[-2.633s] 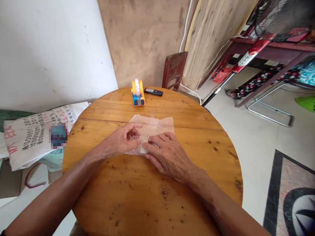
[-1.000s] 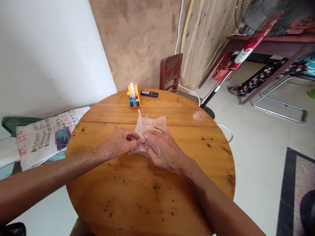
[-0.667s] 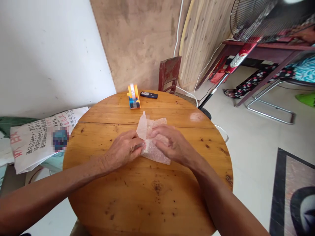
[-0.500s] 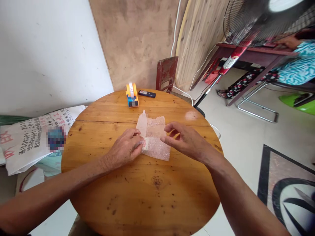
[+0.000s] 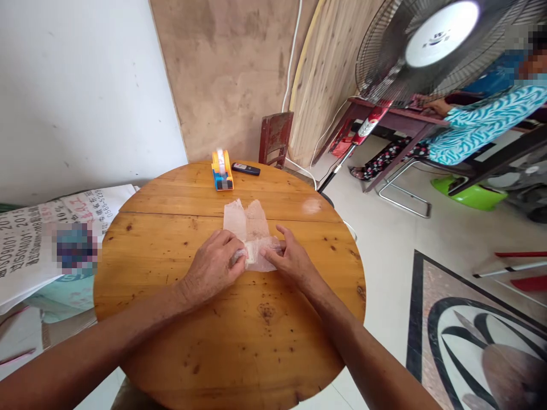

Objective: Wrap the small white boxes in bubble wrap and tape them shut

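A sheet of clear bubble wrap (image 5: 256, 219) lies on the round wooden table (image 5: 231, 341), its near part folded over a small pale item (image 5: 250, 253). My left hand (image 5: 217, 256) has its fingers curled over the left end of this fold, gripping the wrap; what its fingertips press on is partly hidden. At the right end, my right hand (image 5: 288, 256) pinches the wrap, thumb on top and index finger stretched out above. A yellow and blue tape dispenser (image 5: 222, 171) holding a roll of clear tape stands beyond the sheet.
Beside the dispenser lies a dark handheld device (image 5: 245, 169). A wooden chair (image 5: 276, 139) stands behind the table. To the right are a standing fan (image 5: 440, 34) and a seated person (image 5: 482, 125) at a desk. Printed white sacks (image 5: 38, 239) lie at the left.
My right hand has come down from beside the wrap and taken its right edge. The near part looks gathered smaller. My left hand keeps its hold; the view has shifted to the right.
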Available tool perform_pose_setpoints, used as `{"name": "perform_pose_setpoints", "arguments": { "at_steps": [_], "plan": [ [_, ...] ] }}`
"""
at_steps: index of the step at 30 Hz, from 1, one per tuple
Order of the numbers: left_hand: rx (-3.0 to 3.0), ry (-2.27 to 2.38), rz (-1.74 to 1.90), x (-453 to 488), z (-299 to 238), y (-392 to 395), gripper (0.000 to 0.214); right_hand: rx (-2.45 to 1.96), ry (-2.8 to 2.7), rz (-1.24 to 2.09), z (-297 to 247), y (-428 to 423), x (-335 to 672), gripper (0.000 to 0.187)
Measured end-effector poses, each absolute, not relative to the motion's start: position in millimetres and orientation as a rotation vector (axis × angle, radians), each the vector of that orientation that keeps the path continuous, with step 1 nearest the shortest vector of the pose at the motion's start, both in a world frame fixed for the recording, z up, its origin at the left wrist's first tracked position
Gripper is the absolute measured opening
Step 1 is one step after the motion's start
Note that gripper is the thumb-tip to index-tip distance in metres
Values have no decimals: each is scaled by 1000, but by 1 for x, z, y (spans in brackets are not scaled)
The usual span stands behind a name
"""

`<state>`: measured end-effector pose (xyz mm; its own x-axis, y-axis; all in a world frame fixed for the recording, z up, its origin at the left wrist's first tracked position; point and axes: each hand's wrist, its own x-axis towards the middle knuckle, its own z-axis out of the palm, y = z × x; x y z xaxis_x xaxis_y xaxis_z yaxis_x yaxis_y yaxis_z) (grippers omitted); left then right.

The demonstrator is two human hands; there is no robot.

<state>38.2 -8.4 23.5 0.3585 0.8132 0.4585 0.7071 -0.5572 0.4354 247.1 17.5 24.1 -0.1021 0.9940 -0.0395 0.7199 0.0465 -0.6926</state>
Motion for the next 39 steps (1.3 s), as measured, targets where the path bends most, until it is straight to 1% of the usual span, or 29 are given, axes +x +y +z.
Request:
{"name": "perform_pose_setpoints", "arguments": {
  "at_steps": [4,7,9,12,14,16,21,25,27,30,34,39],
  "plan": [
    [2499,1384,977,36,25,-3,9,-1686,-1875,804,18,21,245,79],
    [2516,1345,973,36,25,0,9,-1654,-1876,795,17,21,243,71],
    [2539,1307,966,36,26,1,14,-1629,-1860,801,16,21,241,67],
    [2604,1269,940,36,26,1,27,-1613,-1842,796,17,22,239,63],
    [2656,1248,894,36,26,2,25,-1617,-1823,793,19,23,237,62],
    [2683,1223,828,36,27,3,20,-1605,-1757,862,23,23,235,62],
    [2658,1209,764,35,28,7,20,-1405,-1500,1262,36,19,221,59],
    [2549,1208,806,35,25,9,19,-1309,-1400,1344,39,11,210,60],
    [2456,1237,852,35,23,8,23,-1271,-1373,1368,38,8,207,61],
    [2397,1306,899,37,24,6,35,-1250,-1427,1298,37,6,205,59],
    [2468,1394,905,38,29,2,40,-1273,-1548,1140,37,7,203,55],
    [2375,1365,908,38,25,2,48,-1293,-1550,1133,38,8,202,58]
  ]
}}
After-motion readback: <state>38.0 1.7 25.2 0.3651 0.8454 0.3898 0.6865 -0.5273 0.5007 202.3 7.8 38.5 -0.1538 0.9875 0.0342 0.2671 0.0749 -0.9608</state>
